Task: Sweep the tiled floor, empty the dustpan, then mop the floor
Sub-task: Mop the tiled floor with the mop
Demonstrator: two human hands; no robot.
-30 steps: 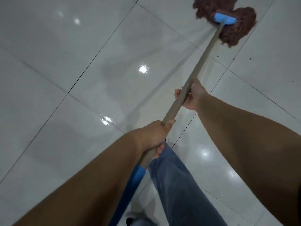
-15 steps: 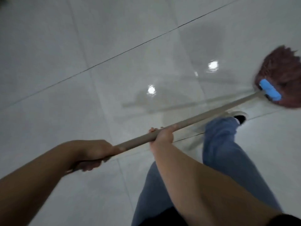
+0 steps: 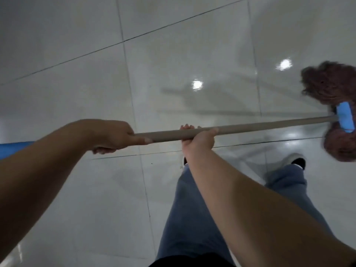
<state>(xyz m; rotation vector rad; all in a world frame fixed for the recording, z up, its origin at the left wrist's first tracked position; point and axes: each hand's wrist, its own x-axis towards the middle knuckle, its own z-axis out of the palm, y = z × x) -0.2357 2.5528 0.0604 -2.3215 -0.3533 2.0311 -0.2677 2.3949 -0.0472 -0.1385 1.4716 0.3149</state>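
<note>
A mop with a grey handle (image 3: 260,126) lies nearly level across the view. Its reddish-brown string head (image 3: 331,87) with a blue clamp (image 3: 345,117) is on the white tiled floor (image 3: 77,93) at the right edge. My left hand (image 3: 113,135) grips the handle near its blue upper end (image 3: 13,148), thumb laid along the shaft. My right hand (image 3: 199,138) grips the handle further along, fingers curled over the top. The mop head is blurred.
My legs in blue jeans (image 3: 192,212) stand below the handle, with a light shoe (image 3: 295,159) close to the mop head. Dark grout lines cross the glossy tiles, which show bright lamp reflections (image 3: 197,84) and a wet sheen near the mop.
The view has turned, so the mop now points right instead of ahead. The mop head has swung across the floor to the right, near my right foot. Both hands keep their grip.
</note>
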